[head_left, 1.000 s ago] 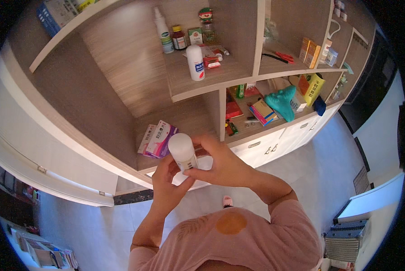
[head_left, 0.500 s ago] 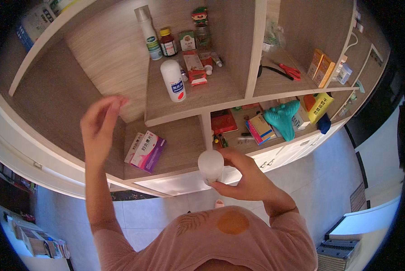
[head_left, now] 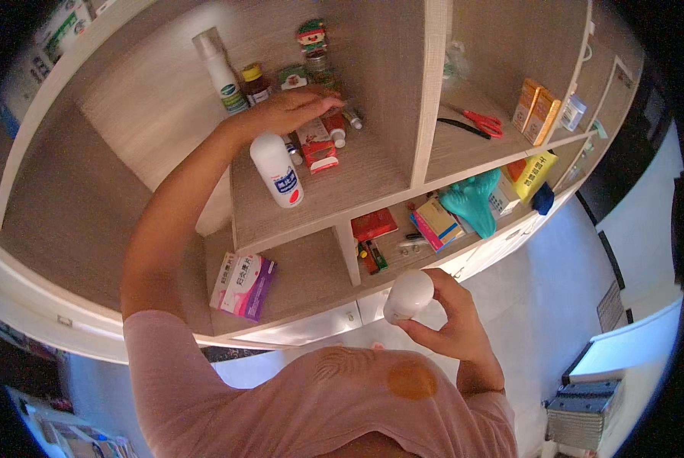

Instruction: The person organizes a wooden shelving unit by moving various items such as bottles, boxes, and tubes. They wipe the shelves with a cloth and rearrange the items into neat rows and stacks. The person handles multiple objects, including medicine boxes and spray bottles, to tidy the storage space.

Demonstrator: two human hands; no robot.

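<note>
In front of my chest, my right hand [head_left: 449,317] grips a white bottle [head_left: 410,294] at its side, cap end toward me. My left hand [head_left: 300,108] reaches into the upper shelf with fingers stretched out and nothing in them. Beneath and beside that hand lie a red and white box [head_left: 317,149] and small tubes [head_left: 336,130]. A white bottle with a blue and red label [head_left: 277,169] stands just in front of my left forearm. Behind the hand are a tall spray bottle [head_left: 221,75], a yellow-capped brown jar [head_left: 255,82] and a glass jar with a figurine [head_left: 311,37].
Upright dividers [head_left: 426,99] split the cabinet. Pink and purple boxes [head_left: 244,284] rest on the lower shelf. To the right are red-handled scissors [head_left: 483,122], orange boxes [head_left: 536,111], a teal cloth-like item [head_left: 475,202] and a yellow packet [head_left: 532,175].
My left hand has swung forward and right over the upper shelf. My right hand has moved slightly right and down with the white bottle, which is now tilted. The view has shifted.
</note>
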